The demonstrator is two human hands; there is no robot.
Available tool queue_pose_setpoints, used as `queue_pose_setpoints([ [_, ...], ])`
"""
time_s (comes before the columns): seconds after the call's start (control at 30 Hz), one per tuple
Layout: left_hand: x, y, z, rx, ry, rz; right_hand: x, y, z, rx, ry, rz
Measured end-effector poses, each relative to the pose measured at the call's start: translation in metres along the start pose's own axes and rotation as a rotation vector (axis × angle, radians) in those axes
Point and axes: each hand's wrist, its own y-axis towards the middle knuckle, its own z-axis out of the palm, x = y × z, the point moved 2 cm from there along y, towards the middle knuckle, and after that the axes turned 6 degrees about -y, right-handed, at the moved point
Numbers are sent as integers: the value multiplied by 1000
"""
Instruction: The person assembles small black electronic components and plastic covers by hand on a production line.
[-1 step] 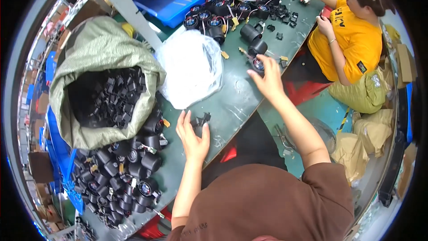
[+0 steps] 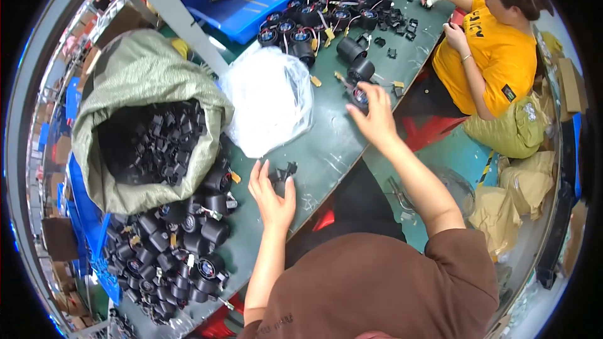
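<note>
My right hand (image 2: 378, 119) reaches over the table, its thumb and fingers around a black cylindrical part (image 2: 360, 95) with a round patterned end. A second black cylindrical part (image 2: 361, 70) lies just beyond it, and another (image 2: 350, 50) farther up. Nearer to me, my left hand (image 2: 274, 198) is open, thumb and fingers apart, beside small black plastic clips (image 2: 287, 171) on the table. Whether its fingers touch a clip is hard to see. A clear plastic bag (image 2: 269, 100) lies between the hands, toward the far side.
Left of the bag stands a green woven sack (image 2: 151, 75) full of small black clips. Many black cylindrical parts with wires (image 2: 169, 257) are heaped below it; more (image 2: 339, 9) cover the far table. A blue tray (image 2: 251, 6) stands behind. A person in yellow (image 2: 490, 56) works at right.
</note>
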Motion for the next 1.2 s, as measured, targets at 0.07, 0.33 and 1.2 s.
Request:
queue_pose_setpoints([
  [0.07, -3, -2, -2, -48, 41, 36, 8, -13, 3, -29, 95, 5],
  [0.33, -29, -20, -14, 5, -247, 169, 78, -64, -27, 267, 1301, 546],
  [1.2, 2, -104, -85, -52, -640, -329, 205, -125, 31, 1271, 1438, 579],
])
